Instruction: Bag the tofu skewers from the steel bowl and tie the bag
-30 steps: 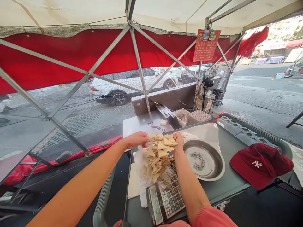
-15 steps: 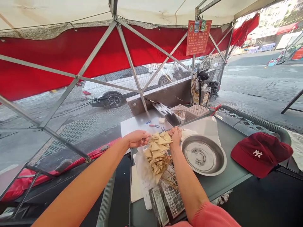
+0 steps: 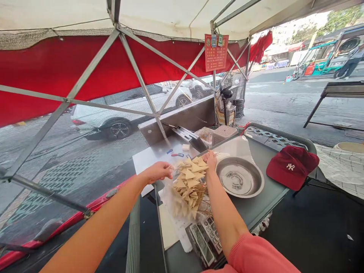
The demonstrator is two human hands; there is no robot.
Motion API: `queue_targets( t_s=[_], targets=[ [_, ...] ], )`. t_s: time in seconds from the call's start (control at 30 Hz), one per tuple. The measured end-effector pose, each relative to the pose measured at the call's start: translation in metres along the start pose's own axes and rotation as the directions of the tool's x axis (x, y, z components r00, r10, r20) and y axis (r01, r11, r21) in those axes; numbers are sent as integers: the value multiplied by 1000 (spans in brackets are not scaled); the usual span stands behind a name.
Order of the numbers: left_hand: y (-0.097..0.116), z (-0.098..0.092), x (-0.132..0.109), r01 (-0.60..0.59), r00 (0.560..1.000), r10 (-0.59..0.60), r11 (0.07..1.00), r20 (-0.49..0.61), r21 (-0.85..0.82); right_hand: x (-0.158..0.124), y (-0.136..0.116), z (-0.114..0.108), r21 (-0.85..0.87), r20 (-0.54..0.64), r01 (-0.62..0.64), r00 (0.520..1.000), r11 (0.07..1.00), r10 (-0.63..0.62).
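A bunch of skewers threaded with pale, tofu-like triangles (image 3: 191, 178) lies partly inside a clear plastic bag (image 3: 176, 201) on the table. My right hand (image 3: 210, 160) is closed at the far end of the bunch, and thin stick ends poke out beyond its fingers. To the left, my left hand (image 3: 162, 171) pinches the thin edge of the bag, its fingertips just beside the triangles. More bare sticks show under my right forearm. Close below the bag sits a calculator (image 3: 203, 242), partly covered by my forearm.
Right of my hand stands a round steel basin (image 3: 240, 177) on the grey table (image 3: 264, 155). A dark red cap (image 3: 292, 167) rests at the table's right edge. Baskets (image 3: 224, 133) and a dark metal box (image 3: 196, 141) stand beyond. Metal frame bars (image 3: 142, 81) cross at the left.
My view has turned to the right. The left hand has drawn a little away from the triangles, and the bag's edge is pulled out with it. The right hand keeps its grip.
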State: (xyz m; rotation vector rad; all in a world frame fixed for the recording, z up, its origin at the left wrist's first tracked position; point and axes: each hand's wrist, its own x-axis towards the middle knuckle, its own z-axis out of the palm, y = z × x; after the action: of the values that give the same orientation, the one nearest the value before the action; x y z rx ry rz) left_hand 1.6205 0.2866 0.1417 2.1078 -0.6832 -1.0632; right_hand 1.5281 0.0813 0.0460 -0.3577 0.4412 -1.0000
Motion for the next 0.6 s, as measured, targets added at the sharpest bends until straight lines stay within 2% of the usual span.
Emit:
queue_targets(
  t_s=[0.1,0.2,0.27,0.33,0.43,0.5,0.6],
  targets=[
    [1,2,1,36,999,-34,982,-12,188,-1,1,-2,-12,18,-5,1000,1000,5],
    [10,6,2,32,999,-35,958,8,286,-2,4,0,-23,26,25,999,999,-25],
    [19,8,-1,11,1000,-15,907,5,421,-4,6,2,-23,29,57,998,998,-56],
    [27,11,-8,-64,995,100,782,-23,620,-7,9,3,-17,31,89,996,996,-88],
    [34,17,-23,-201,946,325,537,20,819,-11,12,3,-11,11,140,990,990,-140],
    [34,22,-31,-213,944,318,402,83,890,-13,13,1,-10,4,162,987,987,-162],
    [25,31,-32,-167,972,191,168,134,972,-13,13,-3,0,6,176,984,984,-176]
  ],
)
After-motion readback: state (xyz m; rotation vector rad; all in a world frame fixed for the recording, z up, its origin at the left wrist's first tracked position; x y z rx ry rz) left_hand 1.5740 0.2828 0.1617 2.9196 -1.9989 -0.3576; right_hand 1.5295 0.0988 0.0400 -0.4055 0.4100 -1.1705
